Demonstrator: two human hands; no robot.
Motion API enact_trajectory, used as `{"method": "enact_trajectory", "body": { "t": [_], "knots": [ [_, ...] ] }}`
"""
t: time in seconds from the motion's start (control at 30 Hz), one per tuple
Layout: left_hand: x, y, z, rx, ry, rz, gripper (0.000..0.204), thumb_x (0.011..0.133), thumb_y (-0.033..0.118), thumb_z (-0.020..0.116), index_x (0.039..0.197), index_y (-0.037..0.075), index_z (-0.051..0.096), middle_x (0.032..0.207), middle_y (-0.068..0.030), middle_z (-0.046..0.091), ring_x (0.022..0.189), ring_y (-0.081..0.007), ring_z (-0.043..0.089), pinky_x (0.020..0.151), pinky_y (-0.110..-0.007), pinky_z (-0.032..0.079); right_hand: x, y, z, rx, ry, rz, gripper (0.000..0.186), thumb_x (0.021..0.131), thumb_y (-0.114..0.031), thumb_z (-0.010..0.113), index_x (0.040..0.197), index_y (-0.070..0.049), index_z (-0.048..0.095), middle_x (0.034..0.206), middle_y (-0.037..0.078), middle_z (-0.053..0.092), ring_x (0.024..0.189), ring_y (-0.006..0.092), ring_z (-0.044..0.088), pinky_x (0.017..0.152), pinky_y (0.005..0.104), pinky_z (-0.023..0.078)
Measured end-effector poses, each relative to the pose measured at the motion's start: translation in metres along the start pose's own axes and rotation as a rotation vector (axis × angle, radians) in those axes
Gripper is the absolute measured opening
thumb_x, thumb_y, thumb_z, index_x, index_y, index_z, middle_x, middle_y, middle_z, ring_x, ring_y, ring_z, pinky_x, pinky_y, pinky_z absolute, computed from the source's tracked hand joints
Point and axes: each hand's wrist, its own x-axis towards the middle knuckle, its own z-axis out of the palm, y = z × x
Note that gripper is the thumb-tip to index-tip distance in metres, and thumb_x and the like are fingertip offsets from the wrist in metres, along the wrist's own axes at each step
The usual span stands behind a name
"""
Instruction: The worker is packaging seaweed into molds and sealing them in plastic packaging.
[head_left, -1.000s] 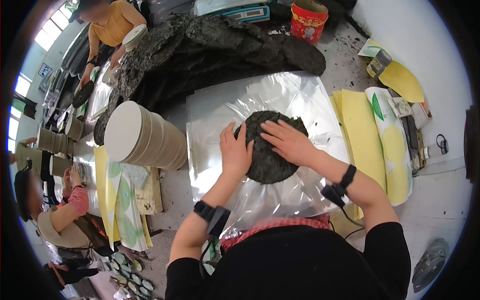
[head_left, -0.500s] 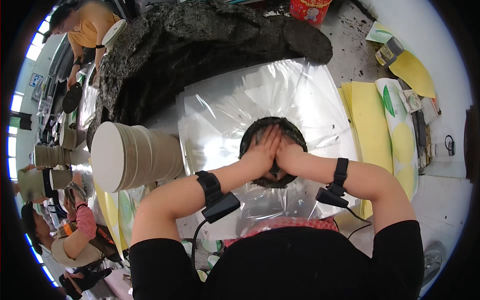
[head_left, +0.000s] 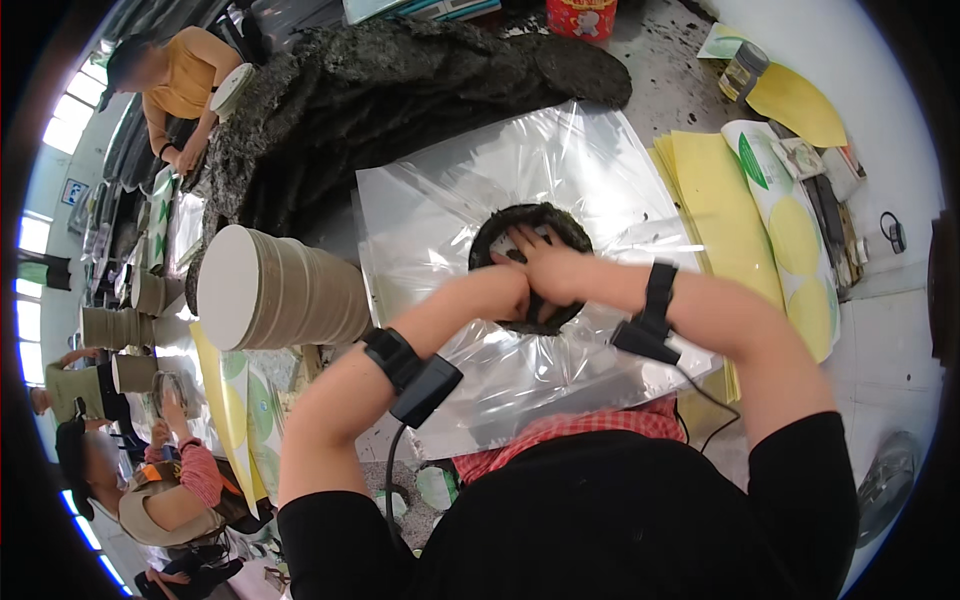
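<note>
Cake (head_left: 570,232), dark and round, sits near the middle of the glossy clear film (head_left: 430,210) in front of me. Change noted: one second ago it showed as a broad disc with my hands apart on its upper face; now it reads as a dark ring, paler patches inside, with my hands down within it. Half a second ago my hands were pressed together side by side; now my right hand (head_left: 553,268) reaches across toward the left, fingers spread over the far part of the interior. My left hand (head_left: 505,290) is at the near-left part; its fingers are mostly hidden, so I cannot tell whether they curl or pinch anything. Creases in the film fan outward from the ring.

Orientation: open face up, toward me; outline near circular, neither axis reading longer.

Surroundings: stack of pale discs (head_left: 285,290) beside the film's left edge; heap of dark material (head_left: 330,110) beyond; yellow sheets (head_left: 725,210) at right.
</note>
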Motion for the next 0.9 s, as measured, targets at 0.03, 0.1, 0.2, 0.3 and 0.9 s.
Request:
{"method": "enact_trajectory", "body": {
  "t": [0.03, 0.1, 0.2, 0.3, 0.9],
  "knots": [
    [0.005, 0.002, 0.012, 0.184, 0.050, -0.007, 0.009, 0.072, 0.012, 0.062, 0.071, 0.008, 0.070, 0.071, -0.0120, 0.065, 0.068, -0.0317, 0.062, 0.065, -0.041, 0.048, -0.004, -0.004, 0.015, -0.029, 0.095, 0.034, 0.119, 0.049, -0.038, 0.086, 0.147, -0.020, 0.020, 0.149, 0.027, 0.013, 0.140, 0.0416, 0.011, 0.107, 0.0558, 0.020],
    [0.008, 0.011, 0.016, 0.249, 0.111, -0.042, 0.010, 0.074, 0.013, 0.061, 0.074, 0.007, 0.069, 0.073, -0.0138, 0.065, 0.068, -0.0333, 0.061, 0.065, -0.043, 0.048, -0.009, 0.000, 0.020, -0.062, 0.096, 0.083, 0.120, 0.050, -0.040, 0.086, 0.148, -0.021, 0.019, 0.150, 0.025, 0.012, 0.140, 0.0404, 0.011, 0.106, 0.0560, 0.023],
    [0.007, 0.001, -0.037, -0.111, 0.384, 0.072, 0.018, 0.079, 0.022, 0.062, 0.083, 0.006, 0.068, 0.080, -0.0142, 0.066, 0.077, -0.0308, 0.062, 0.079, -0.039, 0.046, -0.010, -0.003, 0.020, -0.014, 0.035, 0.085, 0.122, 0.050, -0.043, 0.085, 0.148, -0.022, 0.015, 0.151, 0.024, 0.010, 0.140, 0.0417, 0.010, 0.106, 0.0576, 0.021],
    [0.020, -0.019, -0.090, 0.474, 1.475, -0.203, 0.023, 0.081, 0.028, 0.063, 0.083, 0.005, 0.068, 0.081, -0.0127, 0.065, 0.080, -0.0282, 0.062, 0.088, -0.038, 0.041, -0.008, -0.011, 0.016, -0.006, -0.005, 0.056, 0.126, 0.049, -0.042, 0.086, 0.149, -0.024, 0.012, 0.151, 0.024, 0.008, 0.140, 0.0422, 0.008, 0.106, 0.0585, 0.022],
    [-0.158, 0.023, 0.063, -0.010, 0.832, -0.588, 0.079, 0.078, 0.013, 0.069, 0.142, -0.002, 0.024, 0.131, -0.0237, 0.047, 0.111, -0.0260, 0.053, 0.092, -0.034, 0.043, -0.003, -0.005, 0.017, 0.008, 0.101, 0.030, 0.124, 0.047, -0.035, 0.089, 0.147, -0.023, 0.018, 0.150, 0.026, 0.010, 0.140, 0.0414, 0.010, 0.105, 0.0597, 0.021]
  ]
}}
